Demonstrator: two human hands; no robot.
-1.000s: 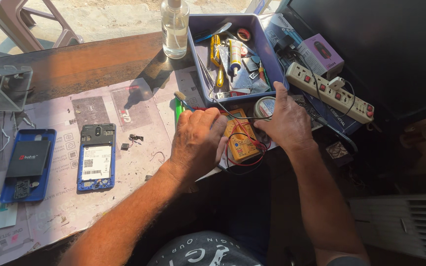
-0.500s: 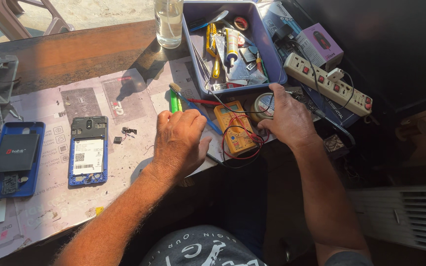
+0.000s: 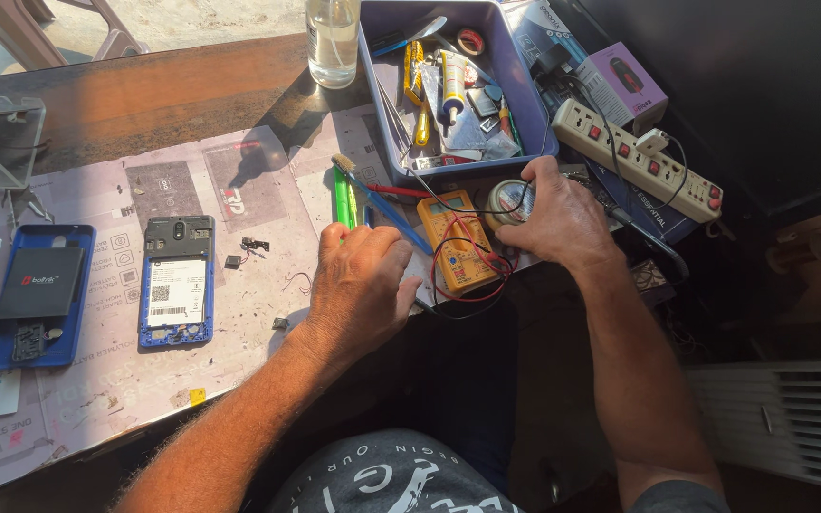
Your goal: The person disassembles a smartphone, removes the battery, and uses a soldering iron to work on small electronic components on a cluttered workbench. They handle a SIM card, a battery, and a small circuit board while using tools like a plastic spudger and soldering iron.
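Observation:
My left hand (image 3: 363, 285) rests palm down on the printed work mat (image 3: 239, 313), fingers loosely bent, with nothing visible in it. Its fingertips lie just below a green tool (image 3: 342, 198) and a blue-handled brush (image 3: 387, 201). My right hand (image 3: 563, 220) grips a small round tin (image 3: 507, 201) at the table's edge. Between my hands lies a yellow multimeter (image 3: 456, 245) with red and black leads (image 3: 472, 285) looped around it.
A blue tray (image 3: 529, 104) of tools stands behind the multimeter, a clear bottle (image 3: 332, 38) to its left. A white power strip (image 3: 634, 161) and a purple box (image 3: 624, 85) lie at the right. An opened blue phone (image 3: 176, 280), its back cover (image 3: 35, 294) and small loose parts (image 3: 244, 252) lie at the left.
My left hand has slid left off the multimeter onto the mat, uncovering the meter. My right hand stays on the round tin.

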